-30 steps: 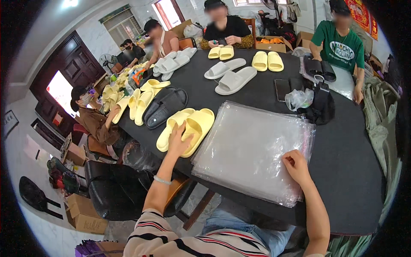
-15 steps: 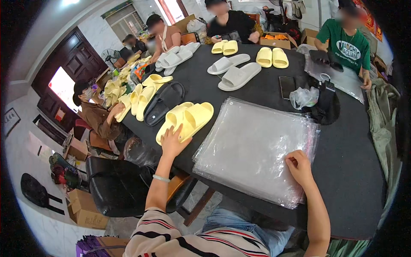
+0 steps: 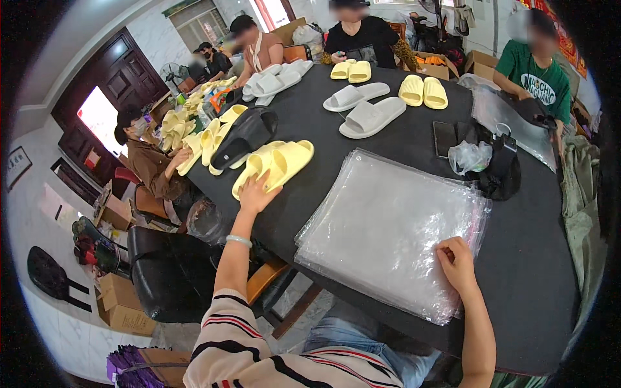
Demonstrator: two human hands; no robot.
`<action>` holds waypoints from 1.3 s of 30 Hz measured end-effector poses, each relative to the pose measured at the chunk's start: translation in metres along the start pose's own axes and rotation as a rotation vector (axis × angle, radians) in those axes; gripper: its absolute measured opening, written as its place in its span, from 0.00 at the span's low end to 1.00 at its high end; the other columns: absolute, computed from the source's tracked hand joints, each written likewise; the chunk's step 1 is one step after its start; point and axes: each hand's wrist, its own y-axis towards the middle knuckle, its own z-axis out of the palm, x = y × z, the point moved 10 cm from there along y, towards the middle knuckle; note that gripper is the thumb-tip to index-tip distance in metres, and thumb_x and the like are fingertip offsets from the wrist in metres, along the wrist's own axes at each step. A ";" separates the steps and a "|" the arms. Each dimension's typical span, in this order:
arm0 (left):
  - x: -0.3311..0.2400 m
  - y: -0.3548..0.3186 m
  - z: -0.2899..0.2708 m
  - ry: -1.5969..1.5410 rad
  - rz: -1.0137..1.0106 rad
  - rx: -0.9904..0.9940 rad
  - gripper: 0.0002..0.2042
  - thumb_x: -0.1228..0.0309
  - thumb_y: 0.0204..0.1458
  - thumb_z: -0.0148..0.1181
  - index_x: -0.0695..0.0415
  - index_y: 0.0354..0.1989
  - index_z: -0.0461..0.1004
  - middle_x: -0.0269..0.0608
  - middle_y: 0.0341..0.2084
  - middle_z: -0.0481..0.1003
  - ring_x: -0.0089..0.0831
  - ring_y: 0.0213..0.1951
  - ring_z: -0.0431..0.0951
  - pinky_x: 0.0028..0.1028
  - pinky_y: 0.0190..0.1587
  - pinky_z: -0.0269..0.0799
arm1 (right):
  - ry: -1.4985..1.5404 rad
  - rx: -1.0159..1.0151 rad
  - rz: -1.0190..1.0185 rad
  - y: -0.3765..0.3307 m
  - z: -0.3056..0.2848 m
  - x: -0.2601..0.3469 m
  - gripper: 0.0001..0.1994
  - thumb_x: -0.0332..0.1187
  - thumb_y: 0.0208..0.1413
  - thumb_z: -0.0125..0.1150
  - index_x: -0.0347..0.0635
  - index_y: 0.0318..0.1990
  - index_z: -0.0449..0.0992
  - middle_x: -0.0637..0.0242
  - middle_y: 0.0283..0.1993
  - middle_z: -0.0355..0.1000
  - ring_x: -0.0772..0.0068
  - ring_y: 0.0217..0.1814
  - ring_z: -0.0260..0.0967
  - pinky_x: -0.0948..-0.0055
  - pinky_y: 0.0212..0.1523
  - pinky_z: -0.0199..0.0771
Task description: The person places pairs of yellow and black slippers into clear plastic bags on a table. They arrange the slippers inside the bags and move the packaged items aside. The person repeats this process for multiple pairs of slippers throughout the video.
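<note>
My left hand [image 3: 259, 194] lies with spread fingers on the near end of a pair of yellow slide sandals [image 3: 284, 161]. Just beyond them, a black slide [image 3: 249, 132] leans tilted against more yellow slides [image 3: 210, 142]. My right hand [image 3: 458, 265] rests loosely curled over the right side of a stack of clear plastic bags [image 3: 388, 226], and I see nothing in its fingers. Grey slides [image 3: 374, 118] lie beyond the bags.
Farther back on the black table [image 3: 517, 258] are two yellow slides [image 3: 424, 92], a phone [image 3: 444, 139] and a crumpled clear bag [image 3: 470, 157]. A person in green [image 3: 533, 71] handles plastic at the far right. A black chair [image 3: 171, 271] stands at my left.
My left hand has pushed the yellow pair a little left and away. The black slide now sits tilted up against the yellow ones behind it. My right hand stays at the bags.
</note>
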 end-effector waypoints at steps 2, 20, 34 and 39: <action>0.018 0.013 0.004 -0.042 -0.085 0.033 0.38 0.35 0.44 0.54 0.37 0.65 0.63 0.48 0.62 0.62 0.48 0.65 0.59 0.56 0.62 0.54 | 0.015 -0.003 0.000 0.000 0.000 0.004 0.03 0.23 0.50 0.62 0.39 0.34 0.76 0.62 0.34 0.70 0.66 0.34 0.70 0.73 0.34 0.71; 0.074 0.071 0.025 -0.082 -0.289 0.189 0.43 0.28 0.43 0.47 0.37 0.67 0.58 0.46 0.66 0.57 0.49 0.67 0.55 0.62 0.63 0.46 | -0.052 0.014 -0.043 0.002 0.003 0.007 0.04 0.23 0.49 0.62 0.39 0.34 0.76 0.60 0.35 0.70 0.62 0.34 0.70 0.69 0.35 0.71; 0.081 0.084 0.035 0.148 -0.303 -0.044 0.36 0.37 0.49 0.50 0.39 0.66 0.61 0.51 0.67 0.55 0.53 0.66 0.55 0.58 0.65 0.45 | -0.028 0.011 -0.047 0.003 0.000 0.006 0.05 0.26 0.49 0.63 0.41 0.35 0.78 0.60 0.34 0.72 0.63 0.34 0.71 0.69 0.34 0.72; 0.058 0.067 0.017 0.090 -0.267 -0.364 0.39 0.47 0.50 0.59 0.55 0.67 0.55 0.57 0.67 0.52 0.51 0.67 0.53 0.51 0.66 0.48 | -0.073 -0.012 -0.116 -0.001 -0.005 0.006 0.05 0.26 0.50 0.63 0.41 0.35 0.77 0.61 0.33 0.72 0.63 0.34 0.71 0.68 0.34 0.72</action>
